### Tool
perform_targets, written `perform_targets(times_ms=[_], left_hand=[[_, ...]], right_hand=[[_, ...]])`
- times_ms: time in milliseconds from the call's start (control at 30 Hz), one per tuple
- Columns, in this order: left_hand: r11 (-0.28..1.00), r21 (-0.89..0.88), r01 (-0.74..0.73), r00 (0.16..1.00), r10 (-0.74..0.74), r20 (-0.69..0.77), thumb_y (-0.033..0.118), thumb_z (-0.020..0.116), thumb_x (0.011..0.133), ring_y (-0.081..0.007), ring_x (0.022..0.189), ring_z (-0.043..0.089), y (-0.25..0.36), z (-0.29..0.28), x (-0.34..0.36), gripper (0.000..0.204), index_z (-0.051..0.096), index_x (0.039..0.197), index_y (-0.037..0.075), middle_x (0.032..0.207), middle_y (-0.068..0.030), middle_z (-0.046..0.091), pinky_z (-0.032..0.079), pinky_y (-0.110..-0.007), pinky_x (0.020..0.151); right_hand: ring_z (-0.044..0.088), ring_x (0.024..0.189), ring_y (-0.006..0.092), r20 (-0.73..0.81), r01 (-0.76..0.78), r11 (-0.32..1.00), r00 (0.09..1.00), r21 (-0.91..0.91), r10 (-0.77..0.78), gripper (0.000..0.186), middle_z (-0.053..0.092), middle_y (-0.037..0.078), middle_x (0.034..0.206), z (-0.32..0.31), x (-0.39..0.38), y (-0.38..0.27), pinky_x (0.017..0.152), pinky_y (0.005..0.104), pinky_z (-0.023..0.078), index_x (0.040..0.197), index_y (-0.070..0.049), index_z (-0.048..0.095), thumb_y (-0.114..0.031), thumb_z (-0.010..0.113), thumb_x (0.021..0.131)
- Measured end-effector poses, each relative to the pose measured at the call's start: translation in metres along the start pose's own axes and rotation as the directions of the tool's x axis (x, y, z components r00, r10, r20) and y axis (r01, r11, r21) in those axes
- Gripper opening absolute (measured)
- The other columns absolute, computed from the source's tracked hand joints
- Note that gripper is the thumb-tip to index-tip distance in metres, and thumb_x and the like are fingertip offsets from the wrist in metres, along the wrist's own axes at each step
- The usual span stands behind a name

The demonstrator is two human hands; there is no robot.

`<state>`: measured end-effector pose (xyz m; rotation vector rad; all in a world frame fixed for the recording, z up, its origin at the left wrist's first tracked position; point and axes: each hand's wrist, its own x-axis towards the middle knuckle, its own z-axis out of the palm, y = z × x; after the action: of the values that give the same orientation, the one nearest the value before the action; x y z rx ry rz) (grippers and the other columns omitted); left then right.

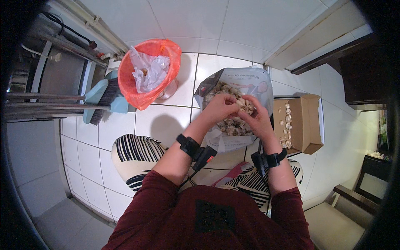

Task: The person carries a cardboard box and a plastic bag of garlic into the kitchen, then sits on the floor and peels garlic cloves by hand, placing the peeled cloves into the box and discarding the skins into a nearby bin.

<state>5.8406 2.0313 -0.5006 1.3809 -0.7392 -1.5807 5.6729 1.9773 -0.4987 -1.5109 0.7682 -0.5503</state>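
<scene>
A whitish garlic bulb (247, 106) is held between both hands over a grey and white plastic bag (263, 96). My left hand (219, 109) has thumb and forefinger pinched at the bulb's left side. Around its right side curl the fingers of my right hand (259, 120). In the bag under the hands lies a heap of garlic and papery skins (234, 127), partly covered by my fingers. To the right, an open cardboard box (296, 141) holds several loose garlic cloves (287, 121) in a rough row.
A bin with a red liner (128, 92) and crumpled white plastic inside stands at the left. Beside it are a light blue dustpan (96, 92) and a dark-bristled brush (110, 92). White floor tiles surround my knees. A cushioned chair (333, 227) stands at the lower right.
</scene>
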Motion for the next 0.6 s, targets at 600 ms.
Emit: perform_targets(times_ms=[600], left_hand=[[0.997, -0.08, -0.025, 1.0, 0.025, 0.0, 0.019, 0.061, 0.078, -0.0083, 0.064, 0.052, 0.01, 0.002, -0.008, 0.023, 0.055, 0.095, 0.004, 0.076, -0.0016, 0.055, 0.045, -0.023, 0.056]], right_hand=[[0.054, 0.096, 0.0172, 0.006, 0.083, 0.995, 0.997, -0.059, -0.083, 0.044, 0.056, 0.008, 0.105, 0.003, -0.002, -0.02, 0.084, 0.0294, 0.045, 0.115, -0.004, 0.051, -0.001, 0.066, 0.073]])
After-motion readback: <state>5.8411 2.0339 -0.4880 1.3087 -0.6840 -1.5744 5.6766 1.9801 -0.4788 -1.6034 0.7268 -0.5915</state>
